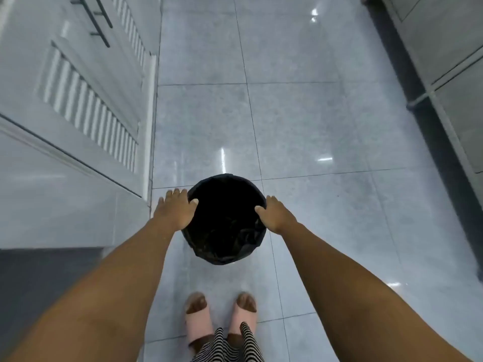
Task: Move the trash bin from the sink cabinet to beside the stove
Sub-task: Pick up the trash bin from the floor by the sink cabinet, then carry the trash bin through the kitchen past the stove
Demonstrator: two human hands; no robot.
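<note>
Both of my hands grip the rim of the round black trash bin (pixel 226 218), which is lined with a crinkled black plastic bag and sits at the centre of the frame. My left hand (pixel 175 209) clasps the left side of the rim, thumb hooked over the edge and fingers spread down the outside. My right hand (pixel 274 214) clasps the right side the same way, thumb inside the rim. I cannot tell whether the bin rests on the glossy grey tiled floor (pixel 326 113) or hangs just above it. Below the bin, at the bottom of the frame, my feet stand in pale pink open-toed slippers (pixel 200 327), with a black-and-white striped hem (pixel 230 348) between them. White cabinet doors with slatted vents (pixel 86 100) and dark bar handles (pixel 98 19) fill the upper left. Grey cabinet fronts over a dark plinth (pixel 449 74) run down the upper right.
</note>
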